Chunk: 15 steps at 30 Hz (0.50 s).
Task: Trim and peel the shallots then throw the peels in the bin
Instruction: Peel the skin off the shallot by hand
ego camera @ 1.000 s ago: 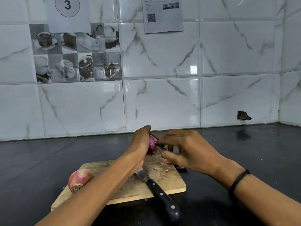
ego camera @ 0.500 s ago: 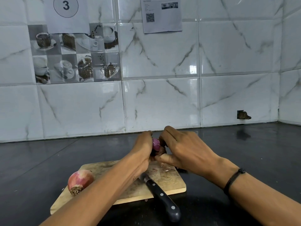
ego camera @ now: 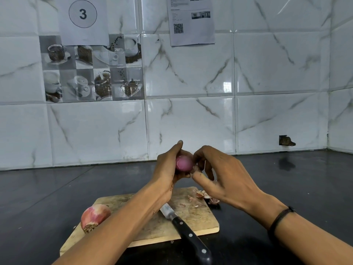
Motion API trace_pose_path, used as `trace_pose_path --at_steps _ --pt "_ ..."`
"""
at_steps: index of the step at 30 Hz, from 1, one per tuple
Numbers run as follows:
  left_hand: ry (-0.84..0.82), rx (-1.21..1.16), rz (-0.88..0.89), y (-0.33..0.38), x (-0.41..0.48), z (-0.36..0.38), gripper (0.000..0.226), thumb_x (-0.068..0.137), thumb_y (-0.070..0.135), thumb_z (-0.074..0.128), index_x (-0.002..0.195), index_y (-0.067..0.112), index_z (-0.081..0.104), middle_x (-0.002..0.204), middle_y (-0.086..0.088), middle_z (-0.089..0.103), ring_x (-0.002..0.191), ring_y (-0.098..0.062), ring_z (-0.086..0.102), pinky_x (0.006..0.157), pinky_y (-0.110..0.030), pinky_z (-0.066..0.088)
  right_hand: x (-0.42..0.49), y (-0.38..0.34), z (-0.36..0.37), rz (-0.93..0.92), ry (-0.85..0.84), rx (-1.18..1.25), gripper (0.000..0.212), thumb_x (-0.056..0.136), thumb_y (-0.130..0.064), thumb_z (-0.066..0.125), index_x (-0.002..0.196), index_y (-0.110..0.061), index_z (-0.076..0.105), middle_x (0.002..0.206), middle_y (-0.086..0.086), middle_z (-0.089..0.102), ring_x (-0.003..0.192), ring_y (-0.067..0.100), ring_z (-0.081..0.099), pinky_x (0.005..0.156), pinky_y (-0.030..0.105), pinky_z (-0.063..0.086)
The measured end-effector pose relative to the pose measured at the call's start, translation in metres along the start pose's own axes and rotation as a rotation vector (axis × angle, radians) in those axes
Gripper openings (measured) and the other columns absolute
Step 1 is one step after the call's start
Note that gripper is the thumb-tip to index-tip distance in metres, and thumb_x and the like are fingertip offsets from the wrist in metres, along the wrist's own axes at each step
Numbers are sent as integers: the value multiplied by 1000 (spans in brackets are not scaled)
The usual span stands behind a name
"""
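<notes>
Left hand: the left hand (ego camera: 168,169) is curled round the peeled shallot (ego camera: 183,163), thumb up along its far side and fingers under it, and holds it above the far edge of the cutting board (ego camera: 191,217).
Right hand: the right hand (ego camera: 225,176) has its fingers curled, with the tips against the right end of the peeled shallot; whether they pinch a bit of skin there, I cannot tell.
Change in the hands: half a second ago the right hand's fingers lay over the top of the shallot and hid most of it; now that hand sits further right and the pink, glossy face shows plainly. The left hand's grip is as before.
Peeled shallot: in the air between the two hands, clear of the board.
Unpeeled shallot: the unpeeled shallot (ego camera: 94,217) lies on the near left part of the board, root end toward the camera, in the same place as earlier.
Peels: the peels (ego camera: 202,195) lie on the board's far right corner, some just off it on the counter (ego camera: 57,188); the right hand covered most of them before.
Knife: the knife (ego camera: 183,226) lies across the board, its black handle over the near edge, unmoved.
Wrist: a dark wristband (ego camera: 278,219) sits on the right wrist.
</notes>
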State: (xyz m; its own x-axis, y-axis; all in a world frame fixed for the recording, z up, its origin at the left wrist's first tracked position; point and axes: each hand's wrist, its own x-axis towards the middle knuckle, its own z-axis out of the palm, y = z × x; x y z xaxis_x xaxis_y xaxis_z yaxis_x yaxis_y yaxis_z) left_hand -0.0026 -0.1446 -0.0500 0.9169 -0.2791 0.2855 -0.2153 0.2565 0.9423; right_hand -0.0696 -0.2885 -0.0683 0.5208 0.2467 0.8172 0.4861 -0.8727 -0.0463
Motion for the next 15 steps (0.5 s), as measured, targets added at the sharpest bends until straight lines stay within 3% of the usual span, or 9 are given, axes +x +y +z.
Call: trace_pose_path --at_steps 5,9,15 --pt "-20 -20 37 0 -2 3 40 99 34 58 74 4 67 72 -14 69 63 -20 67 61 -26 54 -1 -2 2 -3 -2 -2 29 95 -55 46 101 -29 57 88 -15 58 68 12 60 63 35 52" --pt "1 -75 81 0 -2 5 42 101 31 54 70 5 68 68 -11 67 65 -19 65 62 -24 52 0 0 4 35 32 25 27 93 -54 55 101 -29 62 88 -15 61 69 10 61 63 33 53" --pt "19 -177 110 0 -1 7 47 104 37 48 73 7 66 67 -4 63 67 -15 58 62 -24 46 1 1 4 108 66 96 22 94 -49 64 101 -28 69 84 -17 65 75 6 64 64 16 48"
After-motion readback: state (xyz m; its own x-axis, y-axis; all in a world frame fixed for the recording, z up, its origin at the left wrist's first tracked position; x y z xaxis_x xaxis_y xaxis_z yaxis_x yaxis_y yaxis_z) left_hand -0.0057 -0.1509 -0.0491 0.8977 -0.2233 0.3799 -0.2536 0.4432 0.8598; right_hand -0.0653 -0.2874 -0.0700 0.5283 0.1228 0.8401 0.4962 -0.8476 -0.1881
